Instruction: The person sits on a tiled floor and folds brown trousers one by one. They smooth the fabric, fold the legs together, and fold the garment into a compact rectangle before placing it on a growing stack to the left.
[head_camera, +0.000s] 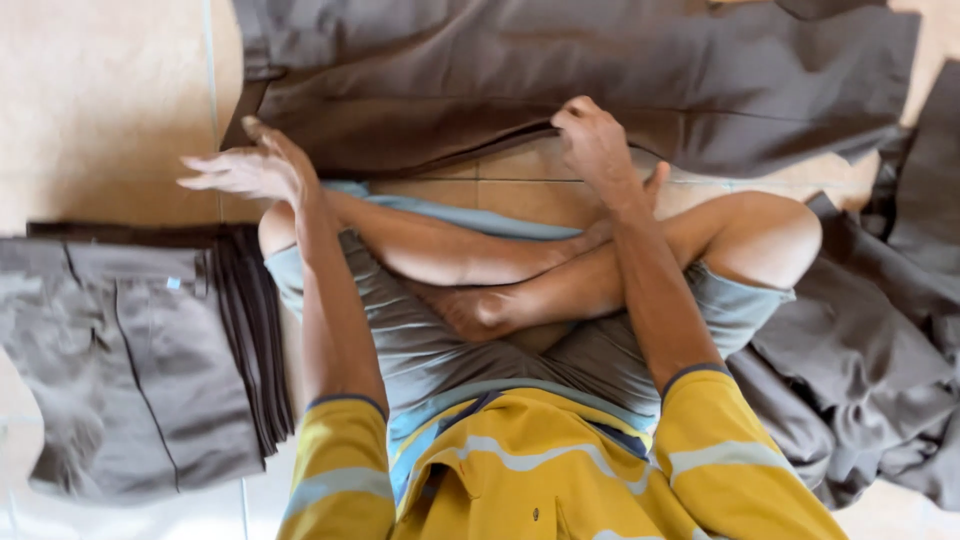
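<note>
A person sits cross-legged on the pale tiled floor (100, 110). The right hand (592, 140) pinches the edge of the spread brown cloth trousers (600, 70); the left hand (250, 168) hovers flat, beside a folded grey stack (130, 360).

Wide dark brown cloth garment (600, 80) spread on tiled floor: top cut by upper frame edge, full shape not readable. Near hem partly hidden behind closed right hand (592, 140); fingertips tucked under fabric, unseen. Open left hand (245, 168) motion-blurred, finger outlines soft. Folded grey-brown trousers stack (130, 360): left side cut by frame edge. Crumpled dark brown cloth heap (880, 360): runs off right edge, piece count untellable. Yellow striped shirt (540, 470) cut by bottom edge.
</note>
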